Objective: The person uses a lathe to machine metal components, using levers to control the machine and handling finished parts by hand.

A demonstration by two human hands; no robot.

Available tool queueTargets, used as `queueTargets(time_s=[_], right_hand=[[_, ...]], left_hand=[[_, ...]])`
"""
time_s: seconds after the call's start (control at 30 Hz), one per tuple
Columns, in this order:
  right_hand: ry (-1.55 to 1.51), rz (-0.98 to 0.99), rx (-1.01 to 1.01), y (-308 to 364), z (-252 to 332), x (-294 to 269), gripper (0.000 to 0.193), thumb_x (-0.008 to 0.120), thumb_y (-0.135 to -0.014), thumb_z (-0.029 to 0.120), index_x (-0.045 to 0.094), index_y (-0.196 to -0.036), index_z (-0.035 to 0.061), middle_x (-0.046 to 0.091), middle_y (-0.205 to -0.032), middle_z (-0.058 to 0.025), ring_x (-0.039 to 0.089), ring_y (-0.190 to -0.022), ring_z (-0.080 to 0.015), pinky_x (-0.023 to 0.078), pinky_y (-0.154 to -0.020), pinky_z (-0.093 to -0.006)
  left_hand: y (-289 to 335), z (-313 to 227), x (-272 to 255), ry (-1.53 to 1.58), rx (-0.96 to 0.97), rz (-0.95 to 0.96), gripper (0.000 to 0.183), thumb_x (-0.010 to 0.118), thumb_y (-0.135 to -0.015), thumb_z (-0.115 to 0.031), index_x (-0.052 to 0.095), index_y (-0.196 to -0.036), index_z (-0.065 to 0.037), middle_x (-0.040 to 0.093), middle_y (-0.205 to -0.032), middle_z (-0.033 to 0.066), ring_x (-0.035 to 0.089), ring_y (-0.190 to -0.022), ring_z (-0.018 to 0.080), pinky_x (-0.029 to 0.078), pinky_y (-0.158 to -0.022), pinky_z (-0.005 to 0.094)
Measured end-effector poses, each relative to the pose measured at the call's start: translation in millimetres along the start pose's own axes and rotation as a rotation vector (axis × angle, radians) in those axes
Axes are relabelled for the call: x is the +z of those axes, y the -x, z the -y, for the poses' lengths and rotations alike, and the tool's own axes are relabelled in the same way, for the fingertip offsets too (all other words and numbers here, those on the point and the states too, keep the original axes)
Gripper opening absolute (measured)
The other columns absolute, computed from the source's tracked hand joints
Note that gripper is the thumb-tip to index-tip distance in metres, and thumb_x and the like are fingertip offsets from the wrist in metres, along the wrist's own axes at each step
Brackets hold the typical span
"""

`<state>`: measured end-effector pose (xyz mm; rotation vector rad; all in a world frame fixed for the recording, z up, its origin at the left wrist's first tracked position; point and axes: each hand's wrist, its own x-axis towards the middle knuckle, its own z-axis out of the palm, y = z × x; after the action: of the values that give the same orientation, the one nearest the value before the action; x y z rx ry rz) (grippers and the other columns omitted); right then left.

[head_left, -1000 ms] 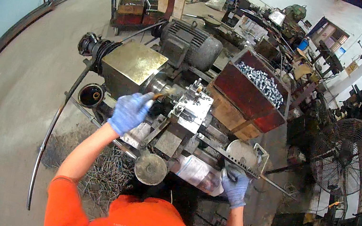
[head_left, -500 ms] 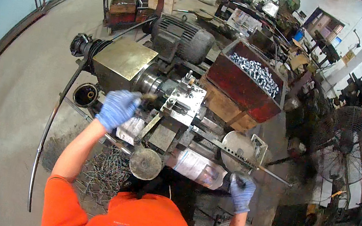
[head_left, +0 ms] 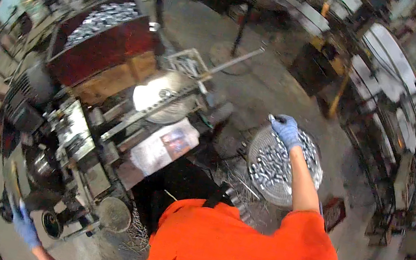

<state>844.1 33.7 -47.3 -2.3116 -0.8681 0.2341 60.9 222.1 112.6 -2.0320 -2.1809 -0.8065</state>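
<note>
My right hand (head_left: 286,131), in a blue glove with darkened fingertips, is over the far side of a round mesh basket (head_left: 284,200). Its fingers are curled together, and a small shiny metal piece (head_left: 270,117) shows at their tips. Many short silvery metal pieces (head_left: 273,166) fill the basket. Far to the left, my gloved left hand (head_left: 27,229) reaches beside the lathe's headstock, close to a round dark opening (head_left: 52,224). Motion smears its fingers, so I cannot make out whether they hold anything. The lathe's tool block (head_left: 77,132) lies between my hands.
A dark red bin (head_left: 113,49) heaped with similar metal pieces stands behind the lathe. Printed paper (head_left: 163,144) covers part of the machine's near end, beside a round metal disc (head_left: 115,214). A long bar (head_left: 237,60) sticks out past the machine's end. Metal shavings lie below.
My view has swung to the right. My right hand has moved from beside the printed paper to over the basket. My left hand has moved away from the chuck, toward the headstock's outer side.
</note>
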Motion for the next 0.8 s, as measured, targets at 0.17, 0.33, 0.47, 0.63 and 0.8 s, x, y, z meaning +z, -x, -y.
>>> queueTargets(time_s=[0.17, 0.33, 0.47, 0.63, 0.8], right_hand=[[0.404, 0.139, 0.221, 30, -62, -19, 0.050, 0.065, -0.071, 0.051, 0.069, -0.089, 0.0042, 0.066, -0.087, -0.0175, 0.065, -0.082, -0.0290, 0.049, -0.077, -0.0341], [0.771, 0.305, -0.110, 24, -88, 27, 0.053, 0.057, -0.072, 0.054, 0.068, -0.094, 0.0070, 0.065, -0.095, -0.0185, 0.061, -0.092, -0.0318, 0.047, -0.085, -0.0387], [0.789, 0.467, -0.091, 11, -67, 40, 0.052, 0.058, -0.072, 0.052, 0.068, -0.094, 0.0057, 0.064, -0.099, -0.0178, 0.061, -0.094, -0.0324, 0.047, -0.085, -0.0395], [0.717, 0.315, -0.025, 9, -86, 38, 0.050, 0.056, -0.075, 0.053, 0.068, -0.090, 0.0074, 0.066, -0.093, -0.0141, 0.062, -0.090, -0.0306, 0.048, -0.082, -0.0389], [0.154, 0.178, -0.112, 49, 36, 11, 0.048, 0.053, -0.079, 0.052, 0.070, -0.088, 0.0084, 0.066, -0.083, -0.0145, 0.063, -0.081, -0.0319, 0.049, -0.079, -0.0371]], left_hand=[[21, -28, -39, 0.142, 0.075, -0.088, 0.048, 0.043, -0.094, -0.034, 0.044, -0.130, -0.003, 0.055, -0.117, 0.0146, 0.054, -0.099, 0.0232, 0.043, -0.085, 0.0306], [41, -31, -48, 0.280, -0.173, -0.186, 0.041, 0.055, -0.090, -0.034, 0.062, -0.108, 0.002, 0.062, -0.072, 0.0111, 0.055, -0.055, 0.0146, 0.049, -0.051, 0.0273], [40, 42, -52, 0.211, -0.210, -0.072, 0.042, 0.046, -0.094, -0.033, 0.052, -0.124, -0.005, 0.047, -0.072, -0.0005, 0.040, -0.061, 0.0078, 0.036, -0.055, 0.0213], [62, -66, -58, 0.283, -0.007, -0.233, 0.037, 0.054, -0.091, -0.029, 0.063, -0.104, 0.004, 0.062, -0.070, 0.0101, 0.055, -0.057, 0.0159, 0.048, -0.054, 0.0295], [79, -98, -39, 0.462, -0.053, -0.030, 0.038, 0.057, -0.089, -0.031, 0.063, -0.105, 0.003, 0.066, -0.088, 0.0179, 0.059, -0.072, 0.0218, 0.048, -0.070, 0.0330]])
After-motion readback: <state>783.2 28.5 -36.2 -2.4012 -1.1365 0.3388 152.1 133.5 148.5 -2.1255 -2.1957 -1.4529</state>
